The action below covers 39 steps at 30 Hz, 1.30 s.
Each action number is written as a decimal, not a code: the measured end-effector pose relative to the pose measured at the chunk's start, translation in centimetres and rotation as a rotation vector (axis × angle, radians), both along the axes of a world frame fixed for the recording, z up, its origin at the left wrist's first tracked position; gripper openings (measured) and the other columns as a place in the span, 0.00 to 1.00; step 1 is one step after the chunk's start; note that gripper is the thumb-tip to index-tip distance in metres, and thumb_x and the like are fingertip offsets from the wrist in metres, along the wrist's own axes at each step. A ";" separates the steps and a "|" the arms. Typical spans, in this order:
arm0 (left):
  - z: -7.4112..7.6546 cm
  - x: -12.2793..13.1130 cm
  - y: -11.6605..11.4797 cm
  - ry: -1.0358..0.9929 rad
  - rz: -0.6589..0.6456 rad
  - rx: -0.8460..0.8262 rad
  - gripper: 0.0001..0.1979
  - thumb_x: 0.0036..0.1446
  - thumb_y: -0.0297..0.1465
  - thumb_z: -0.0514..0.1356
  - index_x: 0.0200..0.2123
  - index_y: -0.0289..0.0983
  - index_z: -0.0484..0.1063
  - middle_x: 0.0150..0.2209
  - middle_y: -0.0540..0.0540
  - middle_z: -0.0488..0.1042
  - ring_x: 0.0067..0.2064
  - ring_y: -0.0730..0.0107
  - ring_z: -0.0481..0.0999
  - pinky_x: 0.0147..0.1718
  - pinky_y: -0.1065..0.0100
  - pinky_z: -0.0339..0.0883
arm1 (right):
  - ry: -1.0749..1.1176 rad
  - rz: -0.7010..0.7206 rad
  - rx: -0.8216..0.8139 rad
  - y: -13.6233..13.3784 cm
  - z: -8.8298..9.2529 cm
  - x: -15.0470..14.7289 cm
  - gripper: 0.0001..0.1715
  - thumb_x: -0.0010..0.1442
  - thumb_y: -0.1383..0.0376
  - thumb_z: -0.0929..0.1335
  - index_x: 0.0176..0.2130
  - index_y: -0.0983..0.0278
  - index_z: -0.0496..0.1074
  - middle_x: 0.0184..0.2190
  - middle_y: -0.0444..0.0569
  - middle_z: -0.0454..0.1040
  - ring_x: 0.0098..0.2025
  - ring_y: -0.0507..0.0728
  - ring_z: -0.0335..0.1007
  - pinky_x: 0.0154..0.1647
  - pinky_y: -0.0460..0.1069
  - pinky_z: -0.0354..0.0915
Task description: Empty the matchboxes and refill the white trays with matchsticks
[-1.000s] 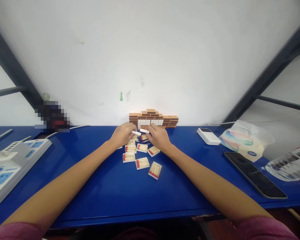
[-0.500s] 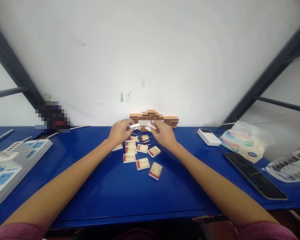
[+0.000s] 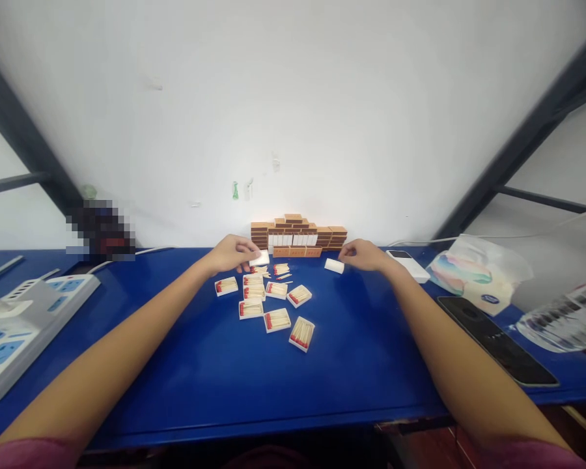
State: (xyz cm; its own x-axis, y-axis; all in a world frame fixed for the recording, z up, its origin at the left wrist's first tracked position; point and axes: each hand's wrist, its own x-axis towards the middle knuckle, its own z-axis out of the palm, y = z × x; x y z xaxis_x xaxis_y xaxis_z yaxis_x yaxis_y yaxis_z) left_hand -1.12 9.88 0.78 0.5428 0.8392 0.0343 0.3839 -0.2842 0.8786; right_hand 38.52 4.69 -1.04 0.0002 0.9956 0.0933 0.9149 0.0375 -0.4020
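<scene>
My left hand [image 3: 232, 253] pinches a small white matchbox tray [image 3: 260, 258] between thumb and fingers, just behind a loose pile of red-tipped matches [image 3: 258, 270]. Farther right, the closed fingertips of my right hand [image 3: 364, 255] touch the right end of another white matchbox tray [image 3: 334, 266], low at the table top. Between my arms lie several white trays filled with matches [image 3: 277, 320]. Behind them stands a stepped wall of orange-brown matchboxes [image 3: 295, 251], with a row of white pieces [image 3: 293, 240] upright in its middle.
The blue table [image 3: 215, 371] backs onto a white wall. At left lies a power strip [image 3: 34, 326] with a plug in it. To the right are a white device [image 3: 407, 266], a tissue pack [image 3: 473, 273], a black phone [image 3: 495, 339] and a plastic bottle [image 3: 566, 319].
My right hand has moved right, away from the matchbox wall, with its white tray. My left hand has lowered its tray slightly. The wall's middle and a filled tray at left now show.
</scene>
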 end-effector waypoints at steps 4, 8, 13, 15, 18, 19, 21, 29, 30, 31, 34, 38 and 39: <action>0.5 1.9 -2.0 0.032 -0.099 0.013 0.16 0.54 0.42 0.71 0.40 0.35 0.81 0.27 0.44 0.80 0.26 0.68 0.79 0.20 0.70 0.69 | -0.103 -0.047 0.091 -0.4 0.4 -0.8 0.12 0.59 0.58 0.72 0.38 0.64 0.80 0.36 0.53 0.81 0.36 0.58 0.76 0.36 0.49 0.66; 0.8 2.6 -3.1 0.052 -0.130 -0.013 0.19 0.56 0.43 0.70 0.44 0.35 0.80 0.26 0.44 0.80 0.26 0.67 0.79 0.22 0.69 0.71 | -0.086 0.130 -0.068 -1.0 0.9 -1.9 0.16 0.51 0.56 0.78 0.37 0.62 0.79 0.35 0.49 0.81 0.34 0.58 0.76 0.33 0.48 0.66; 0.9 2.8 -3.6 0.042 -0.162 -0.043 0.19 0.57 0.45 0.69 0.44 0.36 0.80 0.26 0.44 0.79 0.27 0.66 0.79 0.25 0.67 0.72 | -0.284 -0.073 -0.068 -1.8 2.1 -1.2 0.12 0.52 0.58 0.77 0.30 0.63 0.76 0.30 0.52 0.79 0.31 0.59 0.74 0.30 0.50 0.61; 1.0 3.0 -3.9 0.046 -0.181 -0.051 0.18 0.59 0.45 0.68 0.43 0.36 0.80 0.26 0.44 0.79 0.27 0.66 0.79 0.25 0.67 0.72 | -0.247 -0.041 0.039 -2.6 2.7 -2.2 0.12 0.56 0.57 0.75 0.34 0.64 0.77 0.33 0.54 0.80 0.33 0.59 0.74 0.31 0.50 0.62; 1.1 3.3 -4.5 0.037 -0.203 -0.057 0.18 0.60 0.44 0.67 0.44 0.35 0.79 0.26 0.45 0.78 0.26 0.67 0.79 0.25 0.68 0.71 | 0.045 0.245 0.187 -4.6 3.3 -6.5 0.18 0.64 0.55 0.71 0.48 0.63 0.78 0.39 0.51 0.80 0.35 0.57 0.74 0.36 0.49 0.66; 1.2 3.5 -4.7 0.031 -0.207 -0.058 0.19 0.60 0.44 0.66 0.45 0.35 0.79 0.26 0.46 0.78 0.26 0.68 0.78 0.25 0.68 0.70 | 0.127 0.346 0.214 -5.4 3.3 -8.4 0.23 0.62 0.53 0.72 0.52 0.62 0.76 0.42 0.51 0.80 0.34 0.56 0.74 0.36 0.49 0.67; 1.4 3.8 -5.3 0.019 -0.215 -0.057 0.20 0.61 0.44 0.66 0.48 0.35 0.77 0.25 0.47 0.77 0.26 0.69 0.78 0.25 0.69 0.71 | 0.148 0.484 0.241 -7.0 3.4 -12.0 0.31 0.58 0.53 0.76 0.58 0.60 0.74 0.45 0.51 0.79 0.34 0.55 0.73 0.36 0.50 0.67; 1.8 2.1 -7.3 0.044 -0.075 0.343 0.23 0.66 0.46 0.60 0.59 0.40 0.70 0.50 0.40 0.78 0.29 0.72 0.77 0.29 0.67 0.70 | -0.075 0.264 0.416 -7.1 4.5 -11.1 0.17 0.64 0.58 0.71 0.49 0.64 0.78 0.43 0.54 0.80 0.39 0.60 0.75 0.39 0.51 0.65; 1.6 1.3 -7.3 0.095 -0.025 0.474 0.22 0.66 0.46 0.60 0.57 0.40 0.71 0.51 0.41 0.78 0.30 0.72 0.76 0.32 0.66 0.71 | -0.146 0.167 0.430 -6.4 4.5 -9.4 0.18 0.63 0.59 0.70 0.50 0.65 0.77 0.47 0.56 0.80 0.43 0.62 0.75 0.41 0.52 0.65; 1.3 0.4 -7.2 0.145 0.008 0.567 0.21 0.66 0.45 0.60 0.54 0.39 0.73 0.51 0.42 0.78 0.31 0.71 0.76 0.34 0.65 0.70 | -0.222 0.091 0.404 -5.6 4.3 -7.6 0.19 0.63 0.59 0.70 0.50 0.65 0.77 0.49 0.57 0.79 0.45 0.63 0.75 0.42 0.52 0.65; 0.5 -2.1 -6.4 0.286 0.074 0.654 0.15 0.68 0.42 0.57 0.46 0.39 0.77 0.44 0.45 0.80 0.30 0.72 0.74 0.34 0.65 0.68 | -0.364 -0.058 0.159 -3.6 3.1 -2.9 0.17 0.60 0.58 0.70 0.45 0.65 0.78 0.44 0.58 0.81 0.44 0.65 0.76 0.39 0.52 0.65; -0.5 -3.9 -5.0 0.531 0.104 0.806 0.13 0.68 0.39 0.56 0.45 0.39 0.77 0.42 0.45 0.79 0.33 0.68 0.76 0.34 0.65 0.65 | -0.435 -0.087 -0.134 -2.4 1.5 -0.2 0.18 0.63 0.55 0.69 0.45 0.66 0.77 0.44 0.59 0.81 0.43 0.64 0.77 0.38 0.52 0.64; -0.7 -4.2 -4.8 0.589 0.114 0.846 0.13 0.69 0.38 0.55 0.45 0.39 0.77 0.43 0.44 0.79 0.36 0.65 0.77 0.34 0.65 0.65 | -0.440 -0.087 -0.152 -2.4 1.5 -0.2 0.19 0.65 0.54 0.69 0.45 0.66 0.77 0.44 0.59 0.81 0.43 0.64 0.77 0.38 0.52 0.64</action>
